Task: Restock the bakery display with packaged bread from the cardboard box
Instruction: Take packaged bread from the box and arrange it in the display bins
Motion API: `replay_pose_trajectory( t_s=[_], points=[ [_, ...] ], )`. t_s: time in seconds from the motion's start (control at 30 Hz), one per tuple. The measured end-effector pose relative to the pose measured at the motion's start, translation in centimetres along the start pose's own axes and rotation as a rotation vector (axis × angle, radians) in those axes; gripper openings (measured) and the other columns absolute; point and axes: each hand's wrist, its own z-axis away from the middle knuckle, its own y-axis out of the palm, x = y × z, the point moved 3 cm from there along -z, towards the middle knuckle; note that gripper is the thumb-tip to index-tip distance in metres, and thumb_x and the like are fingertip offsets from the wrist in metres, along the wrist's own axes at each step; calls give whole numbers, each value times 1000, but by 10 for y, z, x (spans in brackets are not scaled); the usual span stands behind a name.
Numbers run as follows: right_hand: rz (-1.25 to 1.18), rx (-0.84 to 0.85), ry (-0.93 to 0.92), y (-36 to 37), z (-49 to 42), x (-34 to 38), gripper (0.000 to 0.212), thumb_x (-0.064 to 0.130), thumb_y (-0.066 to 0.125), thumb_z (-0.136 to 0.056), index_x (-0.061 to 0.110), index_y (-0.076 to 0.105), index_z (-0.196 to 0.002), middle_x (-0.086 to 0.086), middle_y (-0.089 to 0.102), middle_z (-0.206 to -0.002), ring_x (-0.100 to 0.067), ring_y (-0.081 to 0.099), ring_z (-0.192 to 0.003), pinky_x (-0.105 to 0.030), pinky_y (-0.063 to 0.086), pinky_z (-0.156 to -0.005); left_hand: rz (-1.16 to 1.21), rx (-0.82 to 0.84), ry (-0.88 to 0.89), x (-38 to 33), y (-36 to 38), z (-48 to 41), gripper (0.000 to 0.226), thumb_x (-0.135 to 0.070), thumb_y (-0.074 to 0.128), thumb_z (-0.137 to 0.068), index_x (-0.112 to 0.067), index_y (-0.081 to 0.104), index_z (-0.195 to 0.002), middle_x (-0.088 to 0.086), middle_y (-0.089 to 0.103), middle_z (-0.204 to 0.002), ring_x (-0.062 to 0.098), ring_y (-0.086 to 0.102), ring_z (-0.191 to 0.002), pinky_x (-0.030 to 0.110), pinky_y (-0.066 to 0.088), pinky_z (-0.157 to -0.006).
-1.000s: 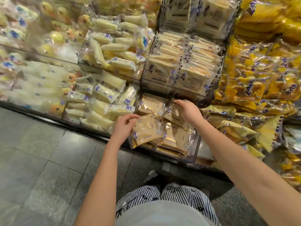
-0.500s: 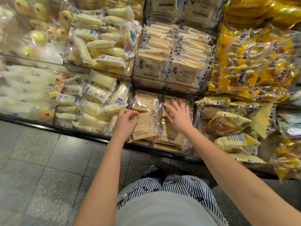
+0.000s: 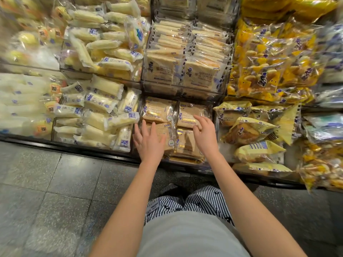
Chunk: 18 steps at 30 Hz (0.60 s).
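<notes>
The packs of brown bread [image 3: 157, 110] lie flat inside a clear bin [image 3: 215, 115] on the lowest row of the display, in two columns, each pack in a transparent wrapper with a gold strip.

The left hand [image 3: 150, 143] is over the front left part of this bin. Its fingers are straight and spread wide, and it holds nothing. It covers the front left pack [image 3: 165, 129], but it cannot be told if the palm really touches the wrapper.

The right hand [image 3: 206, 134] is over the right column of the bin, with the fingertips above the back right pack [image 3: 189, 113]. Its fingers are loose and only a little bent, and nothing is held in it.

Left of the bin, packs of pale long rolls [image 3: 100, 108] are piled without order. Right of the bin lie yellow bags [image 3: 248, 130] with darker buns inside. Directly behind the bin, one level higher, packs of sliced white bread [image 3: 185, 71] stand upright in rows. In front of the bin is a grey tiled floor [image 3: 55, 182], and the person's striped trousers [image 3: 204, 201] show below the arms.
</notes>
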Motion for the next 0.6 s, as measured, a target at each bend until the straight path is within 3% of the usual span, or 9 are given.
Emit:
replay_pose_trajectory(
  t_s=[0.1, 0.3, 0.47, 0.6],
  points=[
    [14, -8, -16, 1, 7, -2, 39, 14, 50, -100, 19, 53, -138, -3, 48, -142, -15, 36, -136, -22, 24, -109, -68, 44, -33, -7, 12, 9, 85, -67, 41, -93, -23, 8, -158, 9, -11, -164, 33, -17, -149, 59, -6, -117],
    [13, 14, -30, 3, 13, -2, 41, 15, 50, -100, 20, 49, -141, -3, 45, -144, -16, 34, -138, -29, 27, -112, -121, 146, 86, -19, 27, 28, 77, -65, 37, -95, -34, 2, -157, 5, -18, -164, 36, -19, -148, 64, -6, -115],
    [38, 19, -28, 2, 19, -5, 42, 16, 50, -100, 19, 49, -141, -4, 43, -145, -17, 30, -140, -31, 23, -115, -72, 224, 229, 6, 20, 10, 72, -53, 51, -95, -43, 11, -155, -4, -15, -164, 28, -21, -149, 60, -11, -118],
    [115, 34, -29, 4, 23, -11, 43, 20, 54, -98, 18, 50, -141, -10, 41, -148, -27, 24, -144, -47, 22, -119, 2, 272, 255, 15, 12, 2, 73, -50, 58, -92, -48, 16, -152, -9, -11, -164, 22, -21, -149, 56, -16, -115]
  ],
)
